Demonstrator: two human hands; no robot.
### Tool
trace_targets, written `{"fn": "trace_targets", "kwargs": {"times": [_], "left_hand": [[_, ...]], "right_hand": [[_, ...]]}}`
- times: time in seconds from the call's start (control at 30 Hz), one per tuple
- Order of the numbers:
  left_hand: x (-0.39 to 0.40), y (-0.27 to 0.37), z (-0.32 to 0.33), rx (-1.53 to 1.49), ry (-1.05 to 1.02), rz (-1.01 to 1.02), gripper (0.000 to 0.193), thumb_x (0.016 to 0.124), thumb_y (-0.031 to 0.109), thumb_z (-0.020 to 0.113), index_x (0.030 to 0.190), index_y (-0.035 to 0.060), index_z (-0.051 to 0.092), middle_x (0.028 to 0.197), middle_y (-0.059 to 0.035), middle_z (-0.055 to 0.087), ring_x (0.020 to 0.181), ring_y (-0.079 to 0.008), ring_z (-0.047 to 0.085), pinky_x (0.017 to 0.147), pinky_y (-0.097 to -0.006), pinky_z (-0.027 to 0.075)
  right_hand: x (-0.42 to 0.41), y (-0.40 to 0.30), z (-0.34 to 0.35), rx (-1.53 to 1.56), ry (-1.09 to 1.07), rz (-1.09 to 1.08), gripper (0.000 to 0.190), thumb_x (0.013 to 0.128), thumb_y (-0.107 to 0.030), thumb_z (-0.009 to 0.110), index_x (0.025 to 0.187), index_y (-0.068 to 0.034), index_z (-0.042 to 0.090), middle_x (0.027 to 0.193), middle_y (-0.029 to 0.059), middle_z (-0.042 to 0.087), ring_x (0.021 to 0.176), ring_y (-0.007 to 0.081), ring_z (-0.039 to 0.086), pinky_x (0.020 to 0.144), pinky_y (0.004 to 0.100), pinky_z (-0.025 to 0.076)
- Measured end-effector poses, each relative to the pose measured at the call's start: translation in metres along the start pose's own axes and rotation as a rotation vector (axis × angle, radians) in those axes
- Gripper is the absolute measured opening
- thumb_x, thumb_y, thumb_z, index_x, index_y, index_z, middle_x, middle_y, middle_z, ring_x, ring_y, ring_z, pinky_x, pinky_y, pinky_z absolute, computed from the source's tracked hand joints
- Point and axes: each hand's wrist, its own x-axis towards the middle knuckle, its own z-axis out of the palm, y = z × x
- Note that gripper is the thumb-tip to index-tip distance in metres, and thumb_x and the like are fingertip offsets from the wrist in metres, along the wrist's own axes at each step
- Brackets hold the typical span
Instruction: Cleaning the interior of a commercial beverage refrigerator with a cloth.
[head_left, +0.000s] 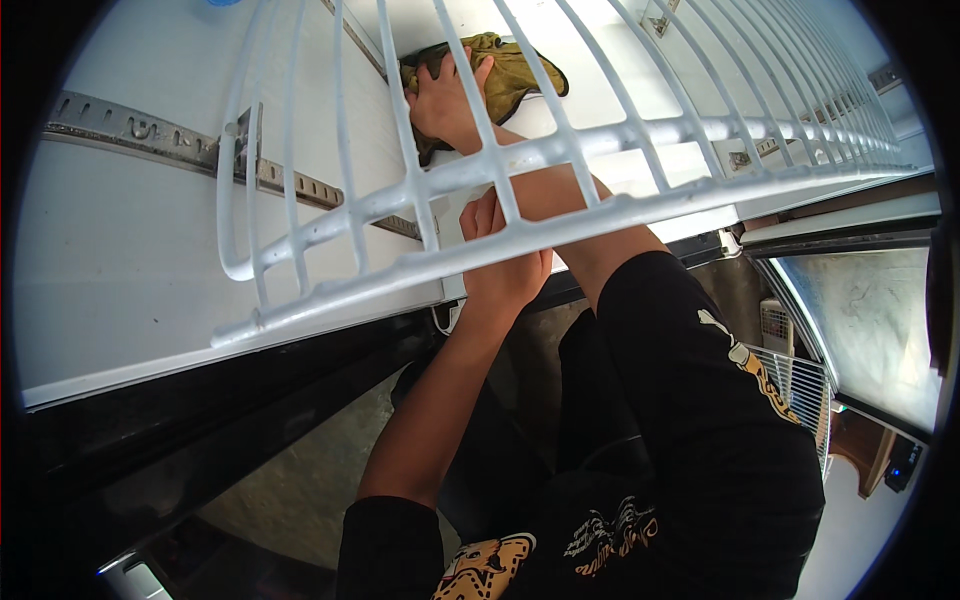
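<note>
My right hand (448, 101) lies on a crumpled olive-green cloth with dark edging (517, 75), its fingers bent over the fabric. The cloth rests on the white inner surface of a refrigerated cabinet, behind the bars of a white coated wire shelf (450, 259). Below my right forearm, my left hand (504, 262) is curled closed near the cabinet's front edge. No object shows in it, though the shelf's front bars partly cover its fingers.
Slotted metal shelf rails (131, 127) run along the white inner walls. The wire shelf spans the space above both hands. At the right stand a glass door (862, 315) and another wire rack (799, 382). A black panel (225, 420) lies at lower left.
</note>
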Motion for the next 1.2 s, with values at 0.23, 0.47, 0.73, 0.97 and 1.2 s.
{"fn": "trace_targets", "kwargs": {"times": [0.23,0.47,0.73,0.97,1.2], "left_hand": [[-0.004,-0.001,-0.002,0.011,-0.046,-0.021,0.046,0.093,0.017,0.078,0.137,0.0024,0.072,0.147,-0.02,0.063,0.14,-0.0417,0.057,0.118,-0.0596,0.04],[0.003,0.004,-0.004,0.02,-0.021,-0.005,0.048,0.093,0.016,0.078,0.138,0.0031,0.071,0.146,-0.0193,0.063,0.14,-0.0414,0.057,0.117,-0.06,0.04],[0.003,0.007,-0.004,-0.011,-0.004,-0.009,0.049,0.092,0.014,0.078,0.139,0.0028,0.07,0.143,-0.0187,0.065,0.137,-0.0404,0.059,0.115,-0.0593,0.041],[0.003,0.007,-0.004,0.029,0.018,-0.005,0.04,0.098,0.018,0.076,0.134,0.0041,0.069,0.129,-0.0158,0.068,0.13,-0.0371,0.062,0.113,-0.057,0.042],[0.006,0.009,-0.005,0.023,0.052,-0.013,0.023,0.102,0.021,0.075,0.119,0.0062,0.07,0.122,-0.0131,0.069,0.127,-0.0355,0.063,0.112,-0.055,0.043]], "right_hand": [[-0.006,0.006,-0.003,-0.024,-0.032,-0.139,0.07,0.112,-0.049,0.052,0.165,-0.005,0.058,0.175,0.0401,0.042,0.17,0.057,0.03,0.134,0.0812,0.014],[0.0,0.007,-0.005,0.123,-0.051,-0.193,0.063,0.108,-0.033,0.054,0.159,0.003,0.06,0.169,0.028,0.056,0.169,0.0459,0.038,0.14,0.0679,0.023],[0.013,0.009,-0.013,0.533,0.004,-0.22,0.041,0.095,-0.014,0.068,0.132,0.002,0.075,0.129,0.0285,0.078,0.126,0.0491,0.072,0.122,0.0571,0.05],[0.006,0.023,-0.026,0.904,0.152,0.006,0.05,0.1,-0.006,0.061,0.15,-0.005,0.059,0.119,0.0345,0.075,0.113,0.0573,0.072,0.097,0.0598,0.059],[0.004,0.052,-0.042,0.527,-0.028,-0.239,0.046,0.089,-0.016,0.076,0.134,-0.005,0.076,0.129,0.0253,0.07,0.137,0.0497,0.062,0.113,0.0569,0.051]]}}
